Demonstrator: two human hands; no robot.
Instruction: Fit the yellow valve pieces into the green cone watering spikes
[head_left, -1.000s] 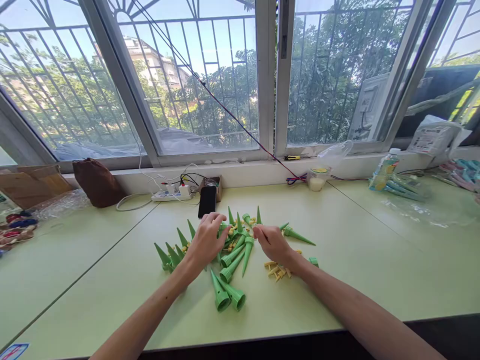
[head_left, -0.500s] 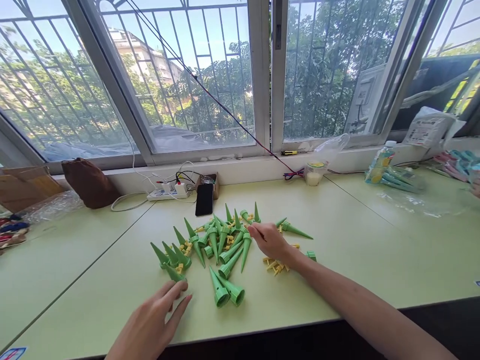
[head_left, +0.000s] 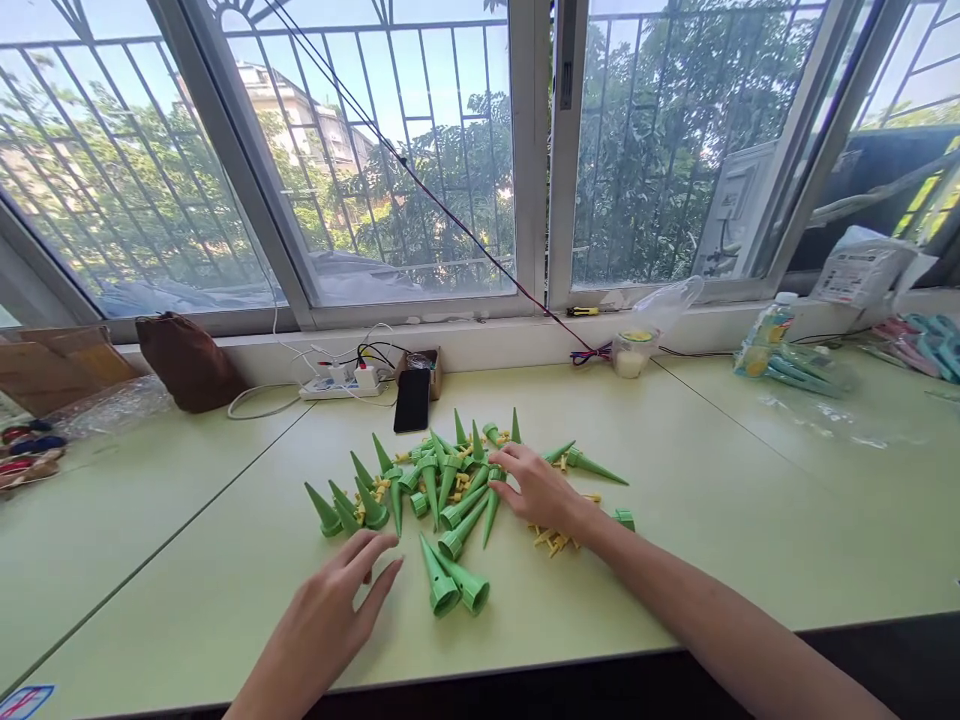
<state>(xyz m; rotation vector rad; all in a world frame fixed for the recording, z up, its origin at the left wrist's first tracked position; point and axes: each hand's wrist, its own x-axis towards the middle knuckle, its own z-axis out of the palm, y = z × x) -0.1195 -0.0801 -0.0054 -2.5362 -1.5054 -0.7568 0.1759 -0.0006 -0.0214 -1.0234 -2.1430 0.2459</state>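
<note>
A heap of green plastic cone spikes (head_left: 442, 480) lies in the middle of the pale green table (head_left: 675, 520), with small yellow parts (head_left: 553, 540) mixed in and beside it. My left hand (head_left: 330, 610) hovers low over the table near the heap's front left edge, fingers stretched out and empty. Its fingertips are close to a green cone (head_left: 360, 510). My right hand (head_left: 536, 490) rests on the right side of the heap, fingers curled over the cones. Two cones (head_left: 454, 585) lie apart at the front.
A black phone (head_left: 412, 400), a power strip (head_left: 341, 383) with cables and a brown bag (head_left: 187, 362) stand along the window sill. A plastic jar (head_left: 628, 355) and clear bags of parts (head_left: 787, 362) lie at the right. A cardboard box (head_left: 52, 360) is far left.
My left hand left the heap, pulled back toward me, and now has edged forward again near the front left cones. My right hand stayed on the heap's right side.
</note>
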